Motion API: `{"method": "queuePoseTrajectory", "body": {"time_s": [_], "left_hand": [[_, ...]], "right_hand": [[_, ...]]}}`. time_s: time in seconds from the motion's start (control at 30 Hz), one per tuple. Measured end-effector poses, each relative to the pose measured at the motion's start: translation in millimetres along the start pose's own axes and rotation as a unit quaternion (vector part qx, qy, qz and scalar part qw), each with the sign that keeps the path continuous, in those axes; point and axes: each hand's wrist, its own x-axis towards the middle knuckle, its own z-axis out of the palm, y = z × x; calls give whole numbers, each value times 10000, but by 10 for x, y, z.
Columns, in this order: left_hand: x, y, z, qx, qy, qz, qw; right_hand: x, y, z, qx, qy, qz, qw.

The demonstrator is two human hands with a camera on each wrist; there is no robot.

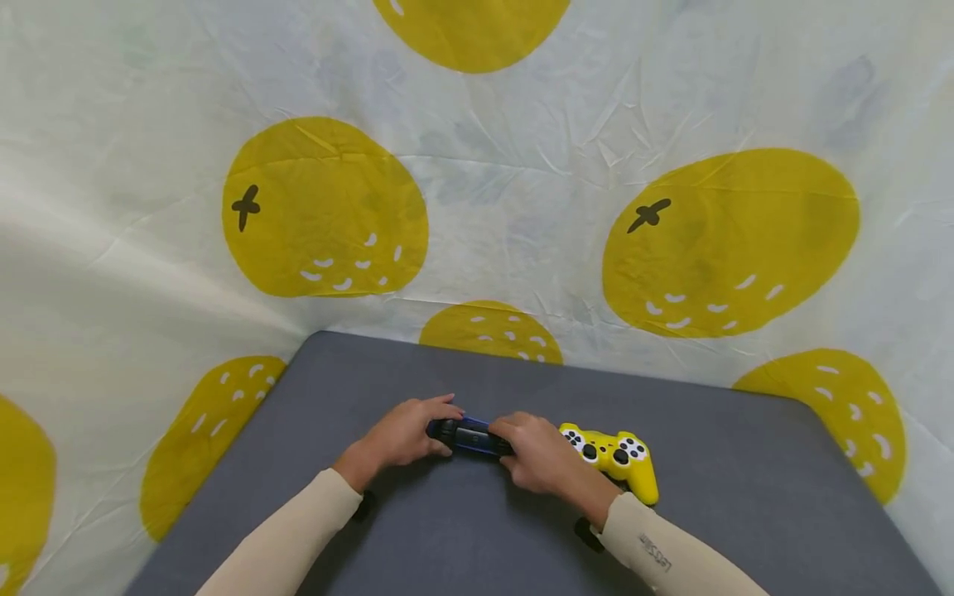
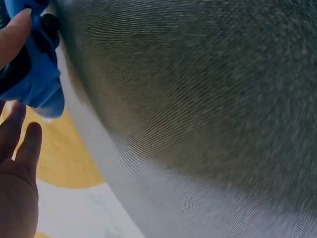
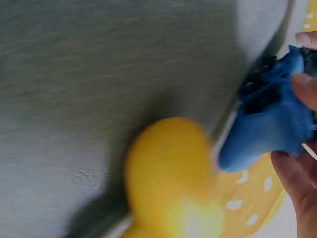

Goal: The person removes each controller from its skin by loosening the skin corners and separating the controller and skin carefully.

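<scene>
A blue and black game controller [image 1: 477,438] is held between both hands above the grey table, its dark edge towards me in the head view. My left hand [image 1: 406,432] grips its left end. In the left wrist view, the thumb lies on the blue controller [image 2: 44,84] with fingers beneath. The right end is gripped by my right hand [image 1: 538,454]; the right wrist view has thumb and fingers around the blue controller [image 3: 262,131]. Just right of that hand, a yellow game controller [image 1: 639,470] lies on the table, buttons and sticks up, partly hidden by the hand.
The dark grey table [image 1: 387,538] has its far edge close to a pale curtain [image 1: 507,223] printed with yellow fruit, which also hangs along both sides. A dark strap or device [image 1: 589,534] sits under the right wrist.
</scene>
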Motion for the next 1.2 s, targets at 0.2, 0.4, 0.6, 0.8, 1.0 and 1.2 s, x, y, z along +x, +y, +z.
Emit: {"method": "queuePoseTrajectory", "body": {"time_s": [0.2,0.4,0.6,0.8,1.0,1.2], "left_hand": [[15,-63,102,-314,455,14,9985],[5,-92,125,-462,616,90,9970],[-8,-81,104,-527,653,-79,9964],[-13,-55,28,-406,711,-105,9966],[-27,2,-35,-455,731,42,9963],[-42,47,-84,-426,751,57,9962]], "right_hand": [[-75,105,75,501,0,373,9980],[-38,151,110,685,197,578,9958],[-31,150,86,1016,346,711,9917],[-22,127,40,1025,543,741,9905],[-35,109,-20,941,714,597,9912],[-44,98,-58,978,759,534,9909]]}}
